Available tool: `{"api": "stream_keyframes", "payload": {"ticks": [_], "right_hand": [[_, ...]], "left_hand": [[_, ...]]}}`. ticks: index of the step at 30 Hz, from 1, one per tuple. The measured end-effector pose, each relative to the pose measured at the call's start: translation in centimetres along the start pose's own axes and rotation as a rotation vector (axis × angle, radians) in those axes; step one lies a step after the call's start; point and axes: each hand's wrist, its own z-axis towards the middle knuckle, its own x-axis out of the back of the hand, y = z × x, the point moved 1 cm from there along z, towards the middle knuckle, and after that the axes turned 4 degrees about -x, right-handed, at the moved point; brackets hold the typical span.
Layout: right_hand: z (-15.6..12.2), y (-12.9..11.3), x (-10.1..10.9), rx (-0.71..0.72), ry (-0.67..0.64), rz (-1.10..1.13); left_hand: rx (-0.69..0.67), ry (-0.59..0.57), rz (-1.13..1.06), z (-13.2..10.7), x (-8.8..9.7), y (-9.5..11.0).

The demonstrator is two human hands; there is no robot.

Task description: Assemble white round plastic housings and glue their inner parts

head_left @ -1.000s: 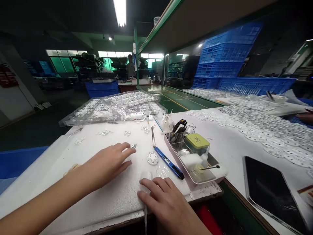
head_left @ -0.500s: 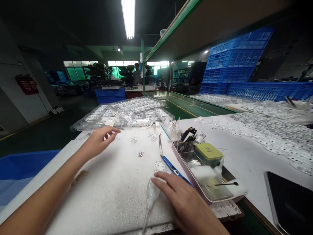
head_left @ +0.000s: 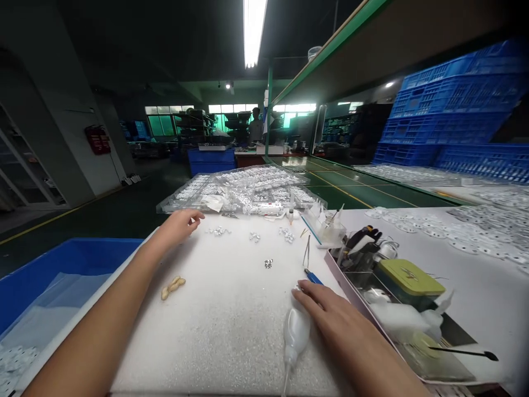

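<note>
So the left hand [head_left: 181, 226] has gone from beside the little metal bits [head_left: 268, 264] to the far left of the bench [head_left: 198, 342], near a small pile of white pieces [head_left: 219, 231], fingers and thumb parted. The right hand [head_left: 336, 311] is palm-down between the clear squeeze bulb [head_left: 296, 331] and the blue pen [head_left: 313, 277]; can't tell if its fingers grip anything. Hands are well apart.

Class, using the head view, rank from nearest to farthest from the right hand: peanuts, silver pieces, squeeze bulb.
1. Squeeze bulb: just left of the right hand.
2. Silver pieces: ahead and left.
3. Peanuts: farthest left.
</note>
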Motion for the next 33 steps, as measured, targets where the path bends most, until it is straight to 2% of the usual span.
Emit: {"api": "stream_keyframes", "payload": {"ticks": [3,5,9,12,16,19,22,25,29,33], "right_hand": [[0.7,0.3,0.4,-0.044,-0.040,0.052],[1.7,0.3,0.6,-0.041,-0.101,0.083],[3.4,0.1,1.0,-0.081,-0.214,0.147],[3.8,-0.2,2.1,-0.057,-0.211,0.161],[3.8,-0.4,3.2,0.047,-0.106,0.085],[3.7,0.3,2.0,0.059,-0.111,-0.008],[3.8,1.1,0.1,-0.019,-0.164,-0.073],[3.9,1.4,-0.5,-0.064,-0.204,-0.049],[4.6,0.7,1.5,-0.064,-0.177,0.081],[7.6,-2.0,4.7,-0.009,-0.258,0.252]], "left_hand": [[0.106,0.027,0.060,-0.2,1.7,-2.0],[0.159,0.012,0.088,-0.3,2.1,-3.2],[0.175,-0.099,0.098,0.0,1.0,-4.4],[0.175,-0.173,0.092,0.2,-0.2,-4.4],[0.195,-0.210,0.100,0.1,-0.9,-3.6],[0.214,-0.209,0.103,0.0,-1.0,-3.0],[0.230,-0.206,0.100,-0.2,-1.0,-2.6],[0.231,-0.202,0.092,-0.2,-0.9,-2.5],[0.251,-0.203,0.080,-0.2,-0.7,-3.1],[0.257,-0.239,0.069,-0.1,-0.7,-3.9]]}}
